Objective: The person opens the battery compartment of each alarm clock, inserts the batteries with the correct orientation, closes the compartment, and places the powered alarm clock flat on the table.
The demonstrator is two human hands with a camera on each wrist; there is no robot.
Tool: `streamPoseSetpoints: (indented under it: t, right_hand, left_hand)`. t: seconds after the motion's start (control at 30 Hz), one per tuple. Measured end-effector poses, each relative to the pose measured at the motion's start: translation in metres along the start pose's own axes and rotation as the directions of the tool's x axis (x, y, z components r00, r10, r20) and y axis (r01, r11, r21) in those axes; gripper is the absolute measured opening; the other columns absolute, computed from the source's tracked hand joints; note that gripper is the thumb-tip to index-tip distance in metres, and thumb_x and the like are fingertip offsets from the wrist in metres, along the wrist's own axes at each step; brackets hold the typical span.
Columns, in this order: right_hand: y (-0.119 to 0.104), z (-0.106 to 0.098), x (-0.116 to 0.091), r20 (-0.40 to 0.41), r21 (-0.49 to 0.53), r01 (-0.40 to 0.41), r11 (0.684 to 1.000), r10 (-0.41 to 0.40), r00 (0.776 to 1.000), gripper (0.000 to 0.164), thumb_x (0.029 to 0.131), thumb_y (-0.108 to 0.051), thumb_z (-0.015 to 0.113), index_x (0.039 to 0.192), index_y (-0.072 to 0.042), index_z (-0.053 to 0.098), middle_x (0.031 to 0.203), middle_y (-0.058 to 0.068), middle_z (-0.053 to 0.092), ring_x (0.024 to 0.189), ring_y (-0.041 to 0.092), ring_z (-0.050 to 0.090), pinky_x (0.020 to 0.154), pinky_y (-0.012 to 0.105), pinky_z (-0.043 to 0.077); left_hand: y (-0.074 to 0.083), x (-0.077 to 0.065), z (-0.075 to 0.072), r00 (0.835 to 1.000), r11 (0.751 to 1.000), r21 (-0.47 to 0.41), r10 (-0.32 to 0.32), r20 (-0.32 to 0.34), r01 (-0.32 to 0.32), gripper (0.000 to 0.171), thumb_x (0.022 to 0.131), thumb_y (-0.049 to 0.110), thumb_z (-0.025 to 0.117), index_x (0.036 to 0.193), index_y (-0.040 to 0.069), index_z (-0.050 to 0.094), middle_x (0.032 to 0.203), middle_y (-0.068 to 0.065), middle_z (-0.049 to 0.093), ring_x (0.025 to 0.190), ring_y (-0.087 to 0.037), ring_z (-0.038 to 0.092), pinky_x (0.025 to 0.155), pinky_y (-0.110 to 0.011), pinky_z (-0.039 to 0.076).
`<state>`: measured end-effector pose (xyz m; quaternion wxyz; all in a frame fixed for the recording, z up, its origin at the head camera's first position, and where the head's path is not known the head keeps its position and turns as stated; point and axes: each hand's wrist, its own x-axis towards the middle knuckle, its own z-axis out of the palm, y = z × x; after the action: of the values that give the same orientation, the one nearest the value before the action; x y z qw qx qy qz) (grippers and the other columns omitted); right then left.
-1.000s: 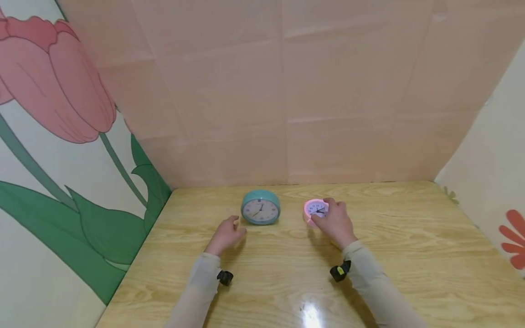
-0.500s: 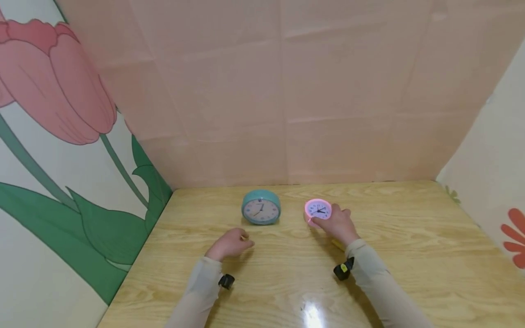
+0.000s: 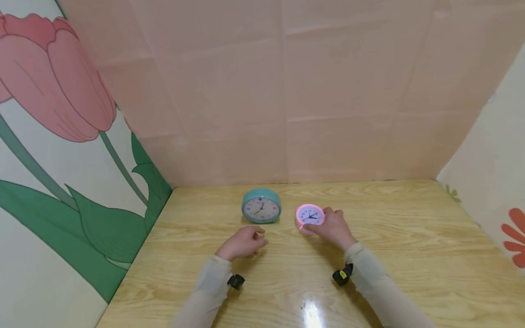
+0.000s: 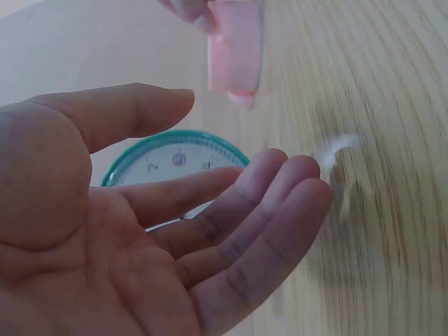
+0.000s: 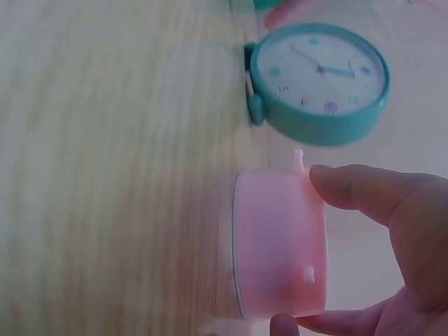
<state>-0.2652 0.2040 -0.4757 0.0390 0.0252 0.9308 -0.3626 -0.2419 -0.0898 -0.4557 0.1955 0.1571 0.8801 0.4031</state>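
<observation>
My right hand (image 3: 334, 228) grips a small round pink alarm clock (image 3: 310, 216) by its sides, the white dial turned up toward me. In the right wrist view the thumb of that hand (image 5: 423, 231) lies at one edge of the pink clock (image 5: 280, 241) and fingers at the opposite edge. A larger teal alarm clock (image 3: 261, 207) stands on the table to the left, its dial facing me. In front of it is my left hand (image 3: 243, 242), holding nothing. The left wrist view has that hand (image 4: 147, 238) with fingers loosely bent, partly covering the teal clock (image 4: 178, 150).
Both clocks are toward the back of a wooden table (image 3: 410, 237). A pinkish sheet (image 3: 287, 114) hangs behind it. Painted walls flank the table, with a large tulip (image 3: 61, 82) on the left and a red flower (image 3: 514, 237) on the right.
My right hand has shifted the pink clock left and nearer to me, toward the teal clock. My left hand has moved right, to in front of the teal clock, which stays in place.
</observation>
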Motion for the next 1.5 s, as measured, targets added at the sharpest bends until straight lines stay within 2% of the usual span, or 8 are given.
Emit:
streamPoseSetpoints:
  t: [0.17, 0.37, 0.57, 0.77, 1.03, 1.27, 1.37, 1.5]
  right_hand:
    - [-0.007, 0.007, -0.009, 0.007, -0.012, 0.013, 1.000, -0.013, 1.000, 0.089, 0.076, -0.047, 0.084, 0.133, 0.011, 0.049, 0.117, 0.028, 0.049, 0.096, 0.034, 0.056, 0.082, 0.049, 0.057]
    - [-0.010, 0.014, -0.017, 0.017, -0.017, 0.046, 0.999, -0.046, 0.999, 0.086, 0.071, -0.046, 0.088, 0.128, 0.009, 0.054, 0.109, 0.022, 0.052, 0.091, 0.029, 0.056, 0.076, 0.042, 0.056]
    - [-0.013, 0.015, -0.025, 0.016, -0.033, 0.070, 0.997, -0.069, 0.997, 0.084, 0.070, -0.045, 0.089, 0.125, 0.009, 0.055, 0.105, 0.021, 0.053, 0.087, 0.027, 0.056, 0.069, 0.037, 0.054]
    - [-0.013, 0.016, -0.030, 0.007, -0.056, 0.073, 0.996, -0.073, 0.997, 0.086, 0.070, -0.049, 0.088, 0.124, 0.009, 0.055, 0.105, 0.022, 0.052, 0.084, 0.027, 0.056, 0.069, 0.040, 0.056]
    - [-0.012, 0.020, -0.033, -0.010, -0.056, 0.083, 0.995, -0.084, 0.996, 0.089, 0.071, -0.052, 0.086, 0.124, 0.010, 0.051, 0.106, 0.024, 0.055, 0.086, 0.029, 0.059, 0.070, 0.044, 0.057]
    - [-0.014, 0.026, -0.035, 0.001, -0.010, 0.100, 0.995, -0.100, 0.995, 0.096, 0.077, -0.053, 0.082, 0.135, 0.012, 0.040, 0.115, 0.026, 0.061, 0.101, 0.033, 0.063, 0.084, 0.051, 0.058]
    - [-0.016, 0.026, -0.036, -0.008, -0.017, 0.115, 0.993, -0.115, 0.993, 0.094, 0.081, -0.050, 0.080, 0.137, 0.012, 0.038, 0.115, 0.026, 0.060, 0.100, 0.033, 0.063, 0.084, 0.050, 0.059]
    - [-0.018, 0.025, -0.038, -0.036, -0.022, 0.151, 0.988, -0.151, 0.988, 0.084, 0.084, -0.044, 0.078, 0.136, 0.009, 0.040, 0.110, 0.025, 0.057, 0.092, 0.029, 0.059, 0.073, 0.043, 0.058]
  left_hand:
    - [0.004, 0.005, 0.004, 1.000, 1.000, -0.013, 0.000, 0.001, 0.000, 0.051, 0.100, 0.025, 0.061, 0.142, -0.002, 0.051, 0.090, -0.007, 0.063, 0.078, -0.031, 0.067, 0.062, -0.036, 0.058]
    - [0.012, 0.008, 0.011, 1.000, 0.997, -0.070, 0.014, -0.017, -0.015, 0.050, 0.100, 0.024, 0.061, 0.142, -0.002, 0.050, 0.098, -0.009, 0.063, 0.083, -0.029, 0.068, 0.071, -0.044, 0.061]
    - [0.017, 0.015, 0.019, 0.999, 0.996, -0.086, 0.029, -0.039, -0.033, 0.051, 0.101, 0.027, 0.060, 0.144, 0.002, 0.051, 0.104, -0.009, 0.065, 0.084, -0.026, 0.068, 0.072, -0.044, 0.062]
    - [0.022, 0.019, 0.026, 0.998, 0.993, -0.109, 0.033, -0.052, -0.039, 0.051, 0.102, 0.026, 0.058, 0.146, 0.003, 0.048, 0.104, -0.011, 0.066, 0.087, -0.028, 0.068, 0.072, -0.041, 0.061]
    - [0.022, 0.024, 0.037, 0.997, 0.991, -0.122, 0.046, -0.056, -0.053, 0.056, 0.103, 0.032, 0.056, 0.149, 0.003, 0.043, 0.107, -0.008, 0.065, 0.086, -0.025, 0.068, 0.068, -0.035, 0.061]
    - [0.021, 0.029, 0.045, 0.998, 0.982, -0.177, 0.062, -0.033, -0.067, 0.052, 0.101, 0.034, 0.060, 0.144, 0.006, 0.051, 0.108, -0.009, 0.065, 0.083, -0.027, 0.068, 0.065, -0.039, 0.061]
    - [0.021, 0.030, 0.047, 0.998, 0.981, -0.183, 0.058, -0.039, -0.064, 0.052, 0.101, 0.034, 0.059, 0.144, 0.006, 0.051, 0.106, -0.010, 0.065, 0.083, -0.027, 0.068, 0.063, -0.040, 0.061]
    - [0.021, 0.028, 0.049, 0.997, 0.978, -0.199, 0.052, -0.048, -0.061, 0.046, 0.102, 0.036, 0.058, 0.137, 0.006, 0.057, 0.101, -0.012, 0.066, 0.081, -0.029, 0.067, 0.061, -0.041, 0.060]
